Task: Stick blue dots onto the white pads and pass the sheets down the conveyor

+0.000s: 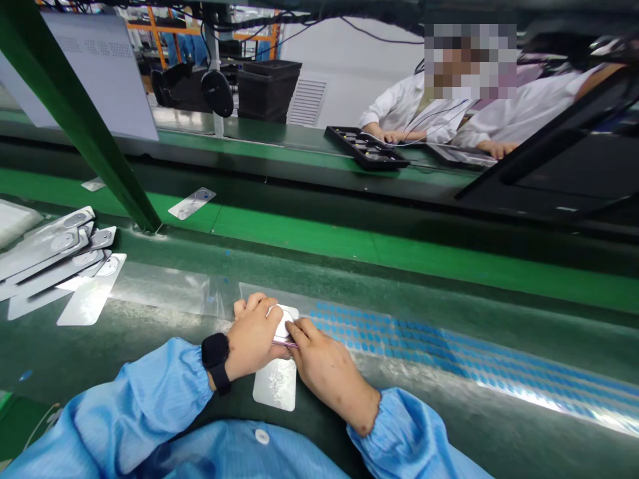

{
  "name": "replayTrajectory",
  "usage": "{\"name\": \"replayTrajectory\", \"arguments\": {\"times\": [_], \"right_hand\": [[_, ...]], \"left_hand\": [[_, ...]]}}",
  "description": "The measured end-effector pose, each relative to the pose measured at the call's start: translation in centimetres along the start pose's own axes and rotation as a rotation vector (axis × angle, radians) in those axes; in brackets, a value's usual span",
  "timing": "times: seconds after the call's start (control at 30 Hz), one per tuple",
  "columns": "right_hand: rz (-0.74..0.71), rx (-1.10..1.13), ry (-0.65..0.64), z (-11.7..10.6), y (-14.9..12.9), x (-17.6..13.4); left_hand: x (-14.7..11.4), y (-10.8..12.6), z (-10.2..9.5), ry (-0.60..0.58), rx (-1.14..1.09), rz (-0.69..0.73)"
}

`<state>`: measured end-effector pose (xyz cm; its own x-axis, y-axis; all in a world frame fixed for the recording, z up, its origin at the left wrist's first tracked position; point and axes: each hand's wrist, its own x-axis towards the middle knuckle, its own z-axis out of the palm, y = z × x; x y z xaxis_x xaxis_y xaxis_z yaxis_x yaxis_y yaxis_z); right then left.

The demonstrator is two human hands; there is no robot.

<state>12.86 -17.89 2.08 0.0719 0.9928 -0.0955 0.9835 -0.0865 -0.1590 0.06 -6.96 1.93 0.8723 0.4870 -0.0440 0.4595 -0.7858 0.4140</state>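
My left hand (pixel 255 336) is closed around the upper part of a thin silver panel (pixel 274 389) with rounded corners. A white round area (pixel 283 324) shows on the panel's top, between my hands. The fingertips of my right hand (pixel 324 362) are bunched together and touch that round area. A thin pinkish strip (pixel 284 343) lies across the panel by the right fingers; I cannot tell if it is a tool or an edge. Just right of my hands lies a clear sheet (pixel 399 332) with rows of small blue round stickers.
Several silver panels (pixel 60 249) are piled at the left. Another panel (pixel 192 203) lies on the green strip behind. A green post (pixel 80 113) slants across the left. Beyond are a black tray (pixel 367 148), and people in white sleeves; a black monitor-like panel (pixel 564 146) stands right.
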Motion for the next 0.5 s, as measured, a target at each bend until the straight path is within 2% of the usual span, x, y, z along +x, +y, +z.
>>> {"name": "replayTrajectory", "arguments": {"times": [0.17, 0.27, 0.33, 0.4, 0.5], "right_hand": [[-0.005, 0.131, 0.044, 0.4, 0.8, 0.1], [0.041, 0.361, 0.215, 1.4, 2.4, 0.6], [0.168, 0.541, 0.291, 2.0, 3.3, 1.7], [0.256, 0.732, 0.215, 1.9, 3.8, 3.0], [0.270, 0.986, 0.050, 0.5, 4.2, 5.2]], "left_hand": [[0.4, 0.2, -0.1, 0.012, -0.026, -0.031], [0.8, 0.3, 0.6, 0.028, -0.056, -0.043], [1.3, 0.2, 1.3, 0.076, -0.087, -0.031], [1.7, 0.1, 1.9, 0.152, -0.120, -0.002], [1.9, 0.2, 1.5, 0.328, -0.136, 0.014]]}}
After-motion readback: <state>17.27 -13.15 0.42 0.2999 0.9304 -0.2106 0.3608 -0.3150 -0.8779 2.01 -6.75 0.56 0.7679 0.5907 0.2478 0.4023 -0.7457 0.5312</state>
